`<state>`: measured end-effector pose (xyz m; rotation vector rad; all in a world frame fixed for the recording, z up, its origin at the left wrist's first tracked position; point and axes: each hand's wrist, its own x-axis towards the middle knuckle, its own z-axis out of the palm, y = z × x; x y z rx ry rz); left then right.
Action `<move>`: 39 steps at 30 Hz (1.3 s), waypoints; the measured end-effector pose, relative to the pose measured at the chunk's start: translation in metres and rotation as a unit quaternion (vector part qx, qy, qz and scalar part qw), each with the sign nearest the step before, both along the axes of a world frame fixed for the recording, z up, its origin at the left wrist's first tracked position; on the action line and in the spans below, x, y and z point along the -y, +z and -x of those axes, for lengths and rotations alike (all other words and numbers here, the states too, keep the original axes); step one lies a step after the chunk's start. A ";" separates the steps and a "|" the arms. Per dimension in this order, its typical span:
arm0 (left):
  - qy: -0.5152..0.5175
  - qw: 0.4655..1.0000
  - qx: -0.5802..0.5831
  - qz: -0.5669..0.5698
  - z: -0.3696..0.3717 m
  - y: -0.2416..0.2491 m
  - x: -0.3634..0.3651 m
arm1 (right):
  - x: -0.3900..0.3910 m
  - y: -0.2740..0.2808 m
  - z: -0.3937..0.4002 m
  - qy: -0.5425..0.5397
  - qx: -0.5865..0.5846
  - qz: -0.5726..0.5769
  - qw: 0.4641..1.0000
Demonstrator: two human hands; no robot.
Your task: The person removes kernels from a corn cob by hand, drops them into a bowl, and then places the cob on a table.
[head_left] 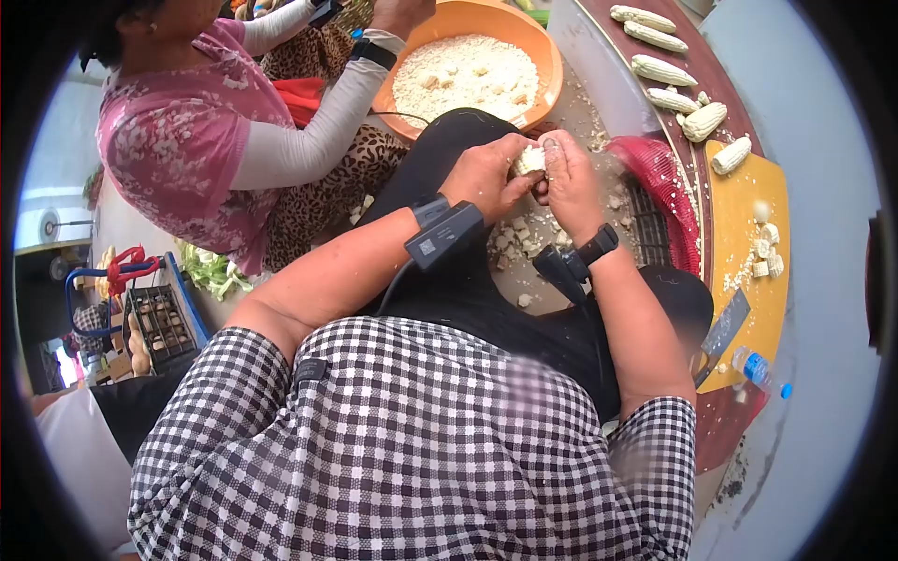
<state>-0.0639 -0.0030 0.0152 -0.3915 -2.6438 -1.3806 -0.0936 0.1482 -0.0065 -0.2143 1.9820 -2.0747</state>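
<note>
Both my hands are together above my lap, around a short piece of white corn cob [530,161]. My left hand [486,178] is closed on its left side, with the thumb along its lower edge. My right hand [571,182] grips the other side, fingers curled and thumb pressed near the kernels. Part of the cob is hidden by my fingers. Just beyond my hands stands an orange basin [552,79] holding loose white kernels [458,75]. Bits of broken cob [514,238] lie on the floor below my hands.
On the right, whole white corn cobs [662,71] lie on a dark red table; a yellow cutting board [772,201] carries cut cob pieces [767,251] and a cleaver [725,327]. A water bottle [751,366] lies nearby. A red mesh bag [650,159] hangs below. A co-worker [178,140] sits at left.
</note>
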 end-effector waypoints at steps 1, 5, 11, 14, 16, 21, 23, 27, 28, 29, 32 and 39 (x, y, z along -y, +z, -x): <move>0.000 1.000 -0.002 -0.002 0.001 -0.001 0.000 | 0.000 0.001 -0.001 -0.005 0.024 0.017 1.000; 0.002 1.000 -0.023 -0.016 0.002 -0.002 0.001 | -0.007 0.004 0.006 0.035 0.123 0.105 0.986; -0.002 1.000 -0.013 0.024 0.003 0.001 0.000 | -0.002 0.005 0.000 0.047 -0.012 -0.037 0.998; 0.002 1.000 -0.006 0.014 0.003 0.002 0.000 | -0.004 0.006 -0.001 0.061 0.054 0.023 0.996; 0.001 1.000 0.006 0.015 0.002 0.001 0.001 | -0.003 0.009 -0.003 0.047 0.051 0.011 0.998; 0.000 1.000 0.004 -0.004 0.001 -0.003 0.000 | -0.005 -0.003 0.001 0.031 0.016 0.024 0.999; -0.003 1.000 -0.008 0.005 0.002 -0.004 0.001 | -0.005 -0.003 0.002 0.030 -0.002 0.002 1.000; -0.003 1.000 -0.024 0.000 0.002 0.001 0.003 | -0.004 0.000 0.005 0.028 0.076 0.051 0.995; -0.005 1.000 -0.025 0.002 0.002 0.002 0.003 | -0.006 0.002 0.007 0.043 0.093 0.076 0.992; -0.007 1.000 -0.027 0.003 0.002 0.002 0.003 | -0.009 0.005 0.009 0.057 0.111 0.099 0.987; -0.028 0.998 -0.029 0.037 0.002 0.003 0.002 | -0.007 0.009 0.006 0.068 0.055 0.009 0.996; -0.013 0.999 -0.020 0.022 0.002 0.001 0.002 | -0.007 0.009 0.002 0.056 0.036 -0.009 0.998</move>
